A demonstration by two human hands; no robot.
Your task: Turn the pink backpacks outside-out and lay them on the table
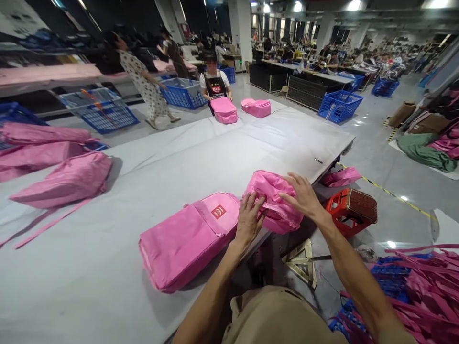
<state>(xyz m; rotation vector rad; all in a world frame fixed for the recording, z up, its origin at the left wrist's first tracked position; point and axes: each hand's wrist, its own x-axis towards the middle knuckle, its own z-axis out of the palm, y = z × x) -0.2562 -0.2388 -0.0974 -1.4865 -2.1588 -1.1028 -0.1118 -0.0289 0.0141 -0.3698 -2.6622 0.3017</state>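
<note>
A crumpled pink bag (274, 203), its mouth open and lining showing, lies at the table's near edge between my hands. My left hand (250, 216) grips the near left side of its rim, fingers bent over the fabric. On the opposite side, my right hand (303, 195) has hold of the rim, thumb toward the opening and fingers along the outside. Just left of it, a filled-out pink backpack (190, 239) with a red label (218, 211) lies flat on the white table (107, 267), close to my left hand.
More pink bags (68, 179) lie at the table's left. Across the table a co-worker (215, 86) handles a pink backpack (225, 111). A red crate stool (349, 210) and a blue basket (390, 282) heaped with pink straps stand on the floor at right.
</note>
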